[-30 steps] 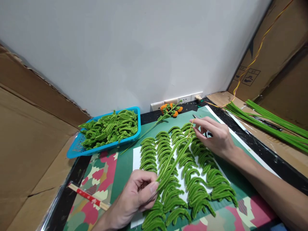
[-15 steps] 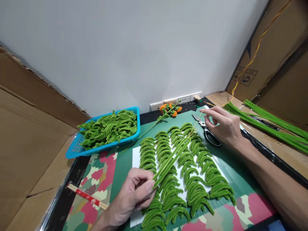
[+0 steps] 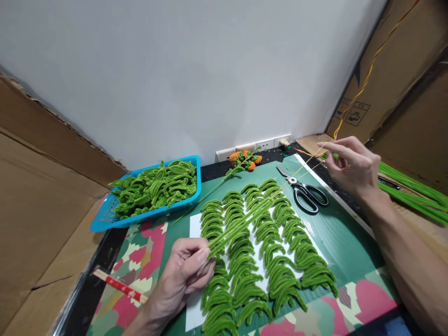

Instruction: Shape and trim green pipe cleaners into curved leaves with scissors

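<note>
Pale wall [image 3: 210, 70] behind, brown cardboard [image 3: 42, 196] on both sides, black counter [image 3: 213, 172] below. Green mat [image 3: 350, 242] with patterned pink patches covers much of the counter. Blue basket [image 3: 175, 206] at left, heaped with looped green pieces [image 3: 171, 182]. To its right, curved green pieces [image 3: 250, 294] in four rough columns, on and past a white sheet [image 3: 194, 322]. Straight green stems [image 3: 413, 201] far right, partly behind the arm. Left hand [image 3: 185, 266] at the near left of the columns; right hand [image 3: 353, 163] out past their far right corner. Scissors [image 3: 293, 180] lie on the mat, nearest the right hand. Orange flower [image 3: 251, 165] lies between basket and wall sockets [image 3: 264, 145]. Slim bundle of green strips [image 3: 241, 224] slants above the columns, left grip closed on its near end. Yellow strand [image 3: 303, 166] (rubber band or thread, too fine to say) runs from the bundle's far end to the right fingertips; whether that grip is pinched or just hooking it, cannot tell.

Progress, judged by eye: columns look well filled, basket too; bundle strips not yet laid out, stems apparently unused.

Writing: handling symbols [image 3: 357, 114] on the right cardboard, caption illegible; white marks on the red chopstick sleeve [image 3: 121, 286], unreadable. No brand legible.
</note>
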A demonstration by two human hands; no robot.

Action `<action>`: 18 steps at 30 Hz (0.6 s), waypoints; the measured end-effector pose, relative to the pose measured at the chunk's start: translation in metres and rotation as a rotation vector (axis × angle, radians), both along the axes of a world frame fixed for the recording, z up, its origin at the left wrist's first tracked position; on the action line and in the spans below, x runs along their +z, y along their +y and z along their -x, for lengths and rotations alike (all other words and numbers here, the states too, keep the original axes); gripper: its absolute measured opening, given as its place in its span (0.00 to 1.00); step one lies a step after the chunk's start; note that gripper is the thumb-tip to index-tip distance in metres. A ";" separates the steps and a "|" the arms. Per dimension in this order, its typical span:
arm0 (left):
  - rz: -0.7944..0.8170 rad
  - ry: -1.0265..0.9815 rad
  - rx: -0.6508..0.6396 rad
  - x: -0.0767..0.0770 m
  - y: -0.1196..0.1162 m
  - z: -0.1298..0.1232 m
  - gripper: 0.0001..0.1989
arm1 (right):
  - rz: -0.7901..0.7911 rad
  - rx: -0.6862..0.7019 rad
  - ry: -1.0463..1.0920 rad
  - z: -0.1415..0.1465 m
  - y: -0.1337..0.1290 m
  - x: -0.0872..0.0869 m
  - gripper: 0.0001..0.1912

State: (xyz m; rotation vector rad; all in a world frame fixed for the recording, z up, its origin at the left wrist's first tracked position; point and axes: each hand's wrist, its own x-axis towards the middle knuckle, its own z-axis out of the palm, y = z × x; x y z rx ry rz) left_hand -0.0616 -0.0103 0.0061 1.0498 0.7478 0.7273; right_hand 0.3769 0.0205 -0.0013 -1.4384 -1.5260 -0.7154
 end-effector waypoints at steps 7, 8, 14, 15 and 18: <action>-0.079 0.088 0.009 -0.003 0.005 0.000 0.25 | -0.045 0.282 -0.113 0.046 -0.006 -0.009 0.22; -0.061 0.098 0.019 -0.002 0.005 -0.001 0.25 | -0.018 0.349 -0.146 0.059 -0.009 -0.010 0.26; -0.056 0.199 0.192 0.007 0.005 -0.011 0.27 | 0.046 0.527 -0.183 0.104 -0.021 -0.008 0.37; -0.077 0.215 0.235 0.007 0.005 -0.012 0.26 | 0.044 0.517 -0.186 0.104 -0.022 -0.008 0.37; -0.149 0.233 0.340 0.005 0.005 -0.013 0.26 | 0.050 0.483 -0.194 0.101 -0.021 -0.009 0.39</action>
